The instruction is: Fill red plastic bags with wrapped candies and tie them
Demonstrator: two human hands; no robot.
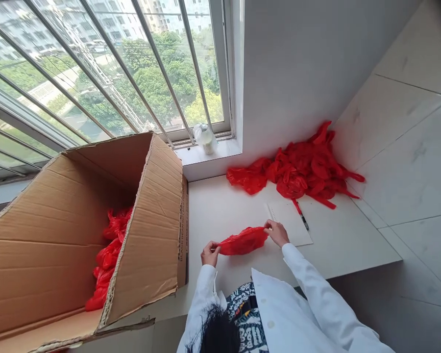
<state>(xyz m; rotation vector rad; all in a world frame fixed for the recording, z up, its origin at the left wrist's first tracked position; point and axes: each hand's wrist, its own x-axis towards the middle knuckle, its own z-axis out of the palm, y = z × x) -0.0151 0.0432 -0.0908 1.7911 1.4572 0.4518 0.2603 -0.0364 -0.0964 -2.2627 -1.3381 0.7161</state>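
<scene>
1. You hold a red bag (244,241) stretched sideways between your two hands, in front of your body; whether its underside touches the tabletop (206,211) cannot be told.
2. Your left hand (209,255) pinches its left end, and your right hand (277,233) pinches its right end between thumb and fingers.
3. Just beyond your right hand lies a white notebook (288,223), with a pen (305,221) on it.
4. Farther ahead of that hand, a heap of red bags (301,169) rests against the wall.
5. Left of your left hand stands an open cardboard box (154,230), with crumpled red bundles (108,262) inside.
</scene>
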